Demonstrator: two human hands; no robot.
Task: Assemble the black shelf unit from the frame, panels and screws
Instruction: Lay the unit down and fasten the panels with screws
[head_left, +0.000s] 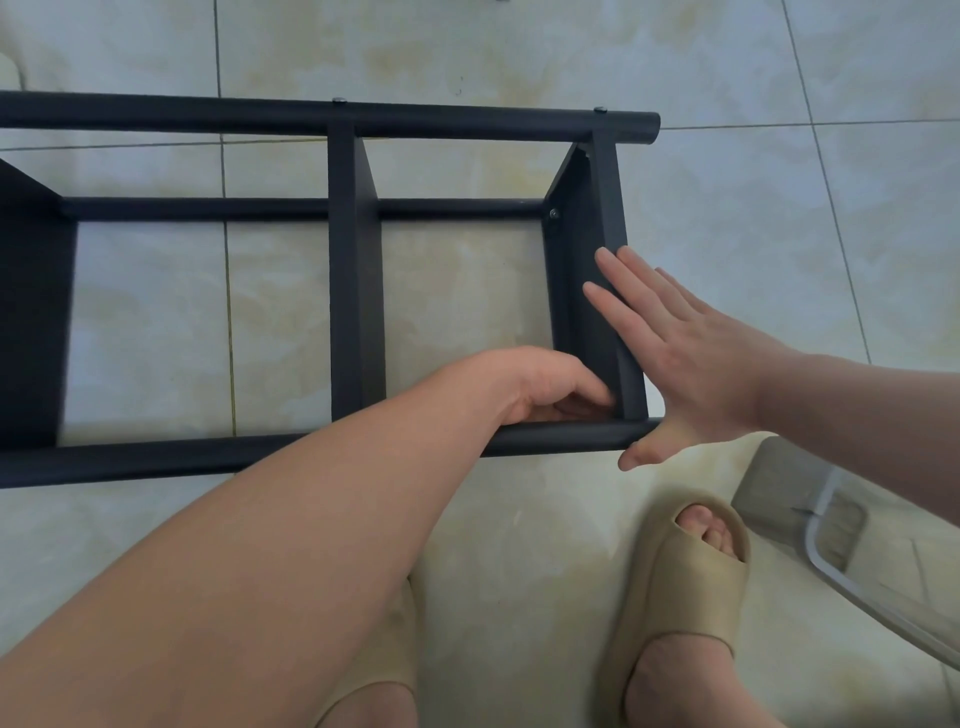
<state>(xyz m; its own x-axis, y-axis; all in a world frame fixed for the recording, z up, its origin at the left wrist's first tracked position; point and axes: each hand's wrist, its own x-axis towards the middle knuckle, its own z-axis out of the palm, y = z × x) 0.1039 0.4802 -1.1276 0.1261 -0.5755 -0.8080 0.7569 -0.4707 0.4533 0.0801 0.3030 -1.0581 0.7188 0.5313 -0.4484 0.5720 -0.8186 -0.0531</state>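
Beige foam slipper (680, 587) nearest, on pale tiled floor (493, 571). Black metal shelf unit (356, 260) lies on its side just beyond. Right hand (691, 364) spread flat, bracing black end panel (582, 291). Left hand (550, 387) curled at joint between panel and near black tube rail (260, 457) (fingertips hidden; cannot tell what it pinches). Step, likely: fixing end panel to near rail. Next move calls for panel held square and screw seated straight.

Black shelf unit (356, 270); cream marbled floor tiles (519, 52); beige slippers (680, 582).
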